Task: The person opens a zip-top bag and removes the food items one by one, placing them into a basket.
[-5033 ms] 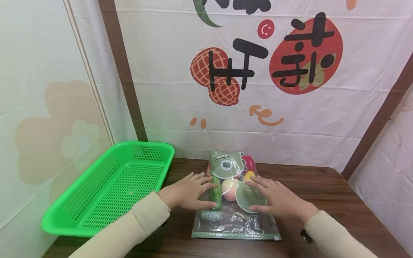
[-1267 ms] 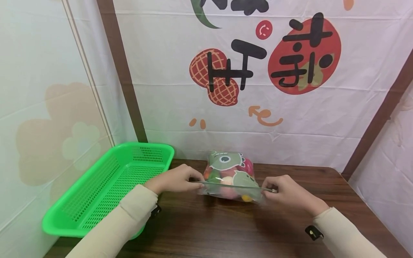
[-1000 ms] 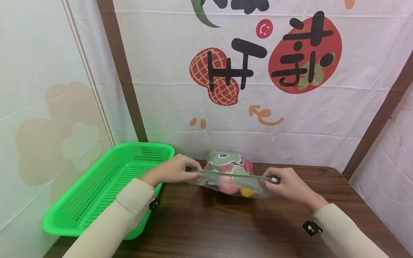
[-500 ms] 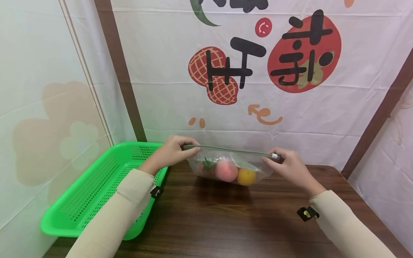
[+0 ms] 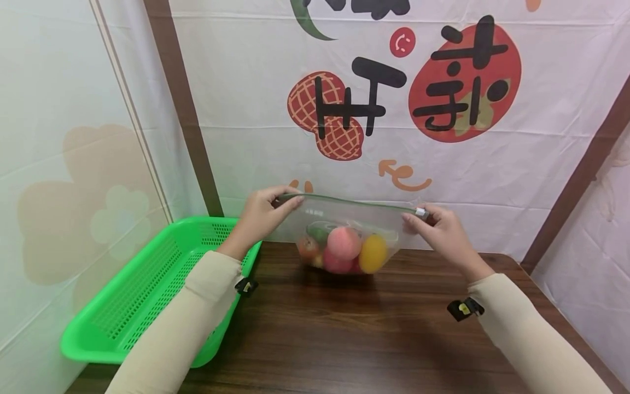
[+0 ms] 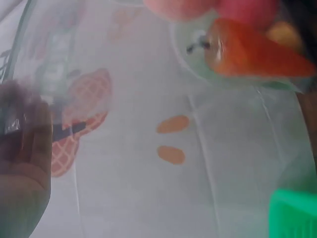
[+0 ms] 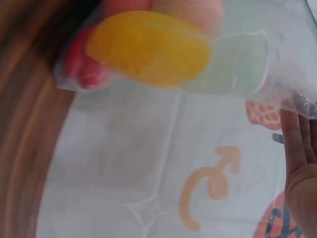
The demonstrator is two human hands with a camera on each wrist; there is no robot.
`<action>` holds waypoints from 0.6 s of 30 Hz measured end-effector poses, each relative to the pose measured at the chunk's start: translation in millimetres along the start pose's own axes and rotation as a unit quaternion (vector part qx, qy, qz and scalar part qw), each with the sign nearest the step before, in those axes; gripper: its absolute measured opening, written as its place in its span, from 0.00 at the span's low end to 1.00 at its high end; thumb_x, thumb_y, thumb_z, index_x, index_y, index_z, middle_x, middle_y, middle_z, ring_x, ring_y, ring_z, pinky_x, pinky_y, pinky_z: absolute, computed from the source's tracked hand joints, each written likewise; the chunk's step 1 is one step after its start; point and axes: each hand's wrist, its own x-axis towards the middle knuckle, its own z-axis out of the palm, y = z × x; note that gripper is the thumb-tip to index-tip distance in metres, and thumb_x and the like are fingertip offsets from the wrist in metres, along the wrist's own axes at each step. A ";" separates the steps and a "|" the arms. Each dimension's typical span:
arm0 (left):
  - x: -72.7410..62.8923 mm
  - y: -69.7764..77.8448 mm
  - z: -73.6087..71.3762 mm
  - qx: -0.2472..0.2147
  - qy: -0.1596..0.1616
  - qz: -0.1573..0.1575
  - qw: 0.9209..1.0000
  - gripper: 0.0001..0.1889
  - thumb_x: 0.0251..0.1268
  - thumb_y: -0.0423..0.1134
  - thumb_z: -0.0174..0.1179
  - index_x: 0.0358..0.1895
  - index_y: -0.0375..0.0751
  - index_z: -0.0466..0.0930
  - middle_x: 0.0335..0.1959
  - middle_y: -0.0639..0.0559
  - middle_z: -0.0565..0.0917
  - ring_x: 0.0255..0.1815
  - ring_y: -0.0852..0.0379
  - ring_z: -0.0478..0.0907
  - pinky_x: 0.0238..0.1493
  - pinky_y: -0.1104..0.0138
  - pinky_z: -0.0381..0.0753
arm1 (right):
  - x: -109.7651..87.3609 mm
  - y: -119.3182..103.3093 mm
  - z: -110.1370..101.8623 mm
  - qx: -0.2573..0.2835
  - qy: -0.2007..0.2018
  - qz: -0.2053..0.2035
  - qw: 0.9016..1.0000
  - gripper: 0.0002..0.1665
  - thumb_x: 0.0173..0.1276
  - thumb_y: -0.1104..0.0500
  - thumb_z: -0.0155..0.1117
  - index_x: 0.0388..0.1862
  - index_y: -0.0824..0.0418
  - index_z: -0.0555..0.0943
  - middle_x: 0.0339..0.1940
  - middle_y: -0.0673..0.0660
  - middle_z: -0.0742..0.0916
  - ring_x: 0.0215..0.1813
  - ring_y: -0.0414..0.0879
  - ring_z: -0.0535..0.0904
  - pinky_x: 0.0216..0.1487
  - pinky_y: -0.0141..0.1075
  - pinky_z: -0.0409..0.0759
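Observation:
A clear zip bag [image 5: 356,215] is stretched upright between the two hands, its bottom close over the wooden table. My left hand [image 5: 258,219] pinches the left end of its green zip edge. At the other end my right hand [image 5: 450,235] pinches the edge beside the white slider [image 5: 420,212]. Through the plastic show a pink peach [image 5: 344,243], a yellow oval fruit [image 5: 373,254] and red pieces below. An orange carrot-like piece [image 6: 252,49] with a dark stem lies at the bag's left side, seen in the left wrist view.
A green perforated basket [image 5: 88,353] stands on the table [image 5: 354,339] at the left, beside the left forearm. A printed white cloth [image 5: 246,137] hangs behind the table, with more cloth at both sides.
Both hands first lay spread over the flat bag. They then gripped its zip edge and raised it, tilting the bag upright; the fruit slid to the bottom. The basket stayed put.

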 end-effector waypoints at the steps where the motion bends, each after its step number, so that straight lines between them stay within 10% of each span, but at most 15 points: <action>1: 2.4 1.3 0.3 -0.004 0.014 -0.002 1.000 0.12 0.71 0.46 0.63 0.48 0.45 0.88 0.35 0.53 0.87 0.33 0.52 0.83 0.31 0.66 0.78 | 3.7 -2.2 -1.5 0.006 0.004 0.005 1.000 0.09 0.73 0.58 0.64 0.42 0.64 0.84 0.33 0.57 0.88 0.33 0.43 0.83 0.31 0.30 0.77; 6: 7.7 3.6 0.6 -0.024 0.036 -0.030 0.999 0.14 0.70 0.49 0.63 0.48 0.45 0.87 0.35 0.51 0.87 0.36 0.49 0.84 0.33 0.66 0.79 | 13.6 -3.4 -4.0 0.034 0.004 0.038 0.999 0.15 0.76 0.55 0.61 0.45 0.68 0.83 0.37 0.62 0.88 0.40 0.42 0.86 0.42 0.30 0.82; 18: -2.4 -8.0 -3.4 -0.010 -0.029 -0.105 0.994 0.14 0.70 0.52 0.63 0.50 0.49 0.86 0.30 0.52 0.85 0.28 0.49 0.78 0.25 0.63 0.71 | 5.0 6.0 7.0 0.105 -0.039 0.073 0.991 0.20 0.77 0.52 0.59 0.44 0.71 0.81 0.36 0.64 0.86 0.38 0.49 0.87 0.42 0.41 0.85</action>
